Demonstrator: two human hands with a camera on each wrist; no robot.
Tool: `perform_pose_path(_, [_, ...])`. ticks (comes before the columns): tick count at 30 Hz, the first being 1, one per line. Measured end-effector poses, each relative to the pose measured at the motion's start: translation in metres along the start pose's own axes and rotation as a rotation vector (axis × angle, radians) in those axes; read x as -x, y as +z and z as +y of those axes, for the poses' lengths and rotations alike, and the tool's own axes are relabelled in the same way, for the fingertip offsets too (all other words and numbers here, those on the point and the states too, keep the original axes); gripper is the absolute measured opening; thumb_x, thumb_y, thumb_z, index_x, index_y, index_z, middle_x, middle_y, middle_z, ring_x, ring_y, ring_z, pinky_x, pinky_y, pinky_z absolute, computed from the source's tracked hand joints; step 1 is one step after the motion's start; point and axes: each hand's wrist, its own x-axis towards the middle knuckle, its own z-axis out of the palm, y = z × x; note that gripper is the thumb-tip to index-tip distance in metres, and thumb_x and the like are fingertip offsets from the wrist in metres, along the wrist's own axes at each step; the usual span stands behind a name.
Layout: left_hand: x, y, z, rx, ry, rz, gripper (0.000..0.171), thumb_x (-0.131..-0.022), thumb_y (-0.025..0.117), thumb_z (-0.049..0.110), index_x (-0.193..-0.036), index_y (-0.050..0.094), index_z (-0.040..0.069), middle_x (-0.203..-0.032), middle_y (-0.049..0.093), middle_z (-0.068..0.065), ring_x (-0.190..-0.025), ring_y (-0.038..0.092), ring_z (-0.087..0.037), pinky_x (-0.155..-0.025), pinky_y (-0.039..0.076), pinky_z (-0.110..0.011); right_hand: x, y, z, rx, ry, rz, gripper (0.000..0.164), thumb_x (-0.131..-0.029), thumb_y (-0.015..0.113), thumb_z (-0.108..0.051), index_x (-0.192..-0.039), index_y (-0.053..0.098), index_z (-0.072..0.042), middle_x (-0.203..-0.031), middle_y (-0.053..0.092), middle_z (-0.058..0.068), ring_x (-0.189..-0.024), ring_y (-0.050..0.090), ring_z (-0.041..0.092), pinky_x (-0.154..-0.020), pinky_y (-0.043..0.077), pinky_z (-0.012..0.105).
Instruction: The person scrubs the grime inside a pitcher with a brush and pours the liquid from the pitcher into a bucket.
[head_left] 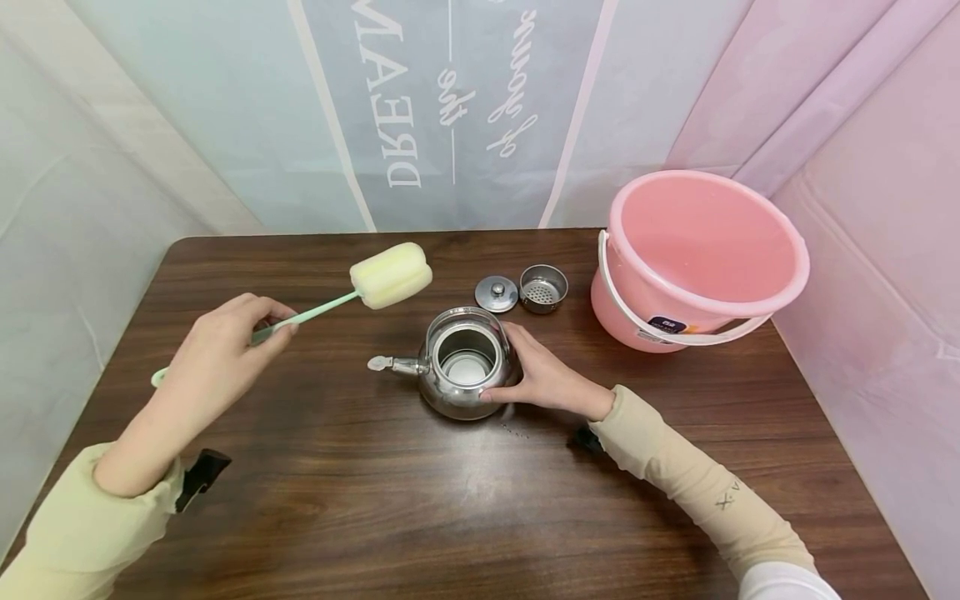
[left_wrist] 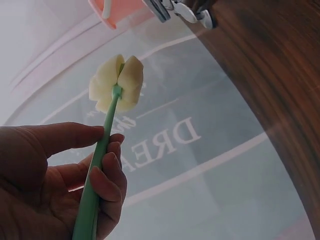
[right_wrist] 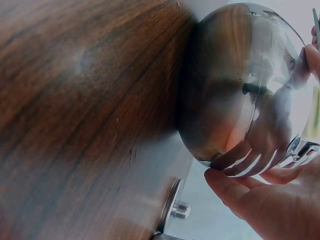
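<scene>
My left hand [head_left: 228,350] grips the pale green handle [left_wrist: 89,200] of a sponge bottle brush, thumb and fingers curled round it. Its yellow sponge head [head_left: 392,275] is raised to the left of and beyond a shiny steel teapot [head_left: 457,398]. The teapot stands lidless on the table, spout pointing left, its inside showing from above. My right hand [head_left: 551,375] holds the teapot's right side, fingers behind and thumb in front. In the right wrist view the fingertips [right_wrist: 220,180] lie against the rounded teapot wall [right_wrist: 220,85].
Behind the teapot lie its steel lid [head_left: 496,293] with a knob and a perforated strainer cup [head_left: 543,288]. A pink bucket [head_left: 622,304] with a white handle stands at the back right. A printed curtain [head_left: 495,200] hangs along the far edge of the brown wooden table [head_left: 420,517].
</scene>
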Motion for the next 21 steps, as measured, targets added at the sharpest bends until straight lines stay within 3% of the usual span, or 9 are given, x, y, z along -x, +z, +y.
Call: perform_pose_path(21, [0.004, 0.003, 0.022, -0.024, 0.122, 0.045, 0.008, -0.084, 0.064, 0.011, -0.091, 0.067, 0.013, -0.082, 0.058, 0.004, -0.064, 0.048, -0.012, -0.056, 0.037, -0.032, 0.000, -0.001, -0.001, -0.012, 0.009, -0.010, 0.093, -0.066, 0.079, -0.042, -0.138, 0.030, -0.007, -0.133, 0.039, 0.007, -0.122, 0.037, 0.016, -0.103, 0.031, 0.036])
